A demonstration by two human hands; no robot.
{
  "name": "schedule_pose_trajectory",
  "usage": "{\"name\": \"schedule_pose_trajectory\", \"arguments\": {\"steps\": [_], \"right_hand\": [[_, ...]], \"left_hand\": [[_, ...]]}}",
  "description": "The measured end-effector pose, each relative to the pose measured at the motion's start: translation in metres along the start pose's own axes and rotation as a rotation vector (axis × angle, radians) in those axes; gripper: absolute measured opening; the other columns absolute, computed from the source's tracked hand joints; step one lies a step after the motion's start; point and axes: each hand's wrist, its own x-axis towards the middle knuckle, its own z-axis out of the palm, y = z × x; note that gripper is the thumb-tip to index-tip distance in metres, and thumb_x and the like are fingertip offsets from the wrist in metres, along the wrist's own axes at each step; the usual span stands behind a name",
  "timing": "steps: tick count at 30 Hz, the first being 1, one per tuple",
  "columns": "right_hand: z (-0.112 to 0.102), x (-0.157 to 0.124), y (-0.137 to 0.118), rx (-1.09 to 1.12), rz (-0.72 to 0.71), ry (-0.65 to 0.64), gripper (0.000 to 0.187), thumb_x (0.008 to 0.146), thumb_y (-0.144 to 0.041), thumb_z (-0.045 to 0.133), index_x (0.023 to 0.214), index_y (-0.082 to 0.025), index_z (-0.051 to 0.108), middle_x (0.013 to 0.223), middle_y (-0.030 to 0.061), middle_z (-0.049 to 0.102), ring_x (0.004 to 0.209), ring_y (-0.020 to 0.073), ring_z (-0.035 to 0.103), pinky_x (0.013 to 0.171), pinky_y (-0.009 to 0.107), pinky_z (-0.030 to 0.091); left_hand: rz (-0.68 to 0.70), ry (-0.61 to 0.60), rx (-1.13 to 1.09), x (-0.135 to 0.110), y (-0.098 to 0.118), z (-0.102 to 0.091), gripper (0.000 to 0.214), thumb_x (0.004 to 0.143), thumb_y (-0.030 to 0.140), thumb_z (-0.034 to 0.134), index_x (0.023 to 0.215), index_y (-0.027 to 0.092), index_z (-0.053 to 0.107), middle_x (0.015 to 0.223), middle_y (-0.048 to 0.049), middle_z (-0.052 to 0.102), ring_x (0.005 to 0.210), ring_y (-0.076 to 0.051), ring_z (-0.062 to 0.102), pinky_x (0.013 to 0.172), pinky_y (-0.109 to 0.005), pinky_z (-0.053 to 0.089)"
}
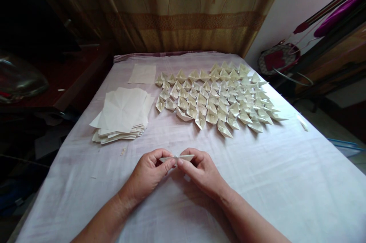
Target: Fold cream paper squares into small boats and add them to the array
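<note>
Left hand (151,167) and right hand (205,171) pinch a folded paper (187,157), nearer than the paper stack (122,111) and right of it, apparently mid-fold; the next move likely calls for even pressure.

In this single head-worn view, we look forward and down across the tabletop (286,174) from the wearer's own side, with the left hand (151,168) and right hand (206,170) close before us. Our wide field reaches past both side edges and, farther off, up to the curtain (188,2).
</note>
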Motion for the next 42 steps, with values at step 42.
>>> {"name": "schedule_pose_trajectory", "arguments": {"steps": [42], "right_hand": [[-0.002, 0.002, 0.014, -0.223, -0.344, 0.257, 0.018, 0.085, -0.033, 0.063, 0.083, -0.019, 0.074, 0.065, 0.001, 0.067, 0.056, 0.0116, 0.053, 0.055, 0.023, 0.042]], "left_hand": [[-0.047, 0.0, -0.115, 0.0, -0.003, -0.01, 0.052, 0.076, 0.061, 0.069, 0.096, 0.013, 0.065, 0.095, -0.0099, 0.071, 0.059, -0.009, 0.058, 0.035, -0.014, 0.032]]}}
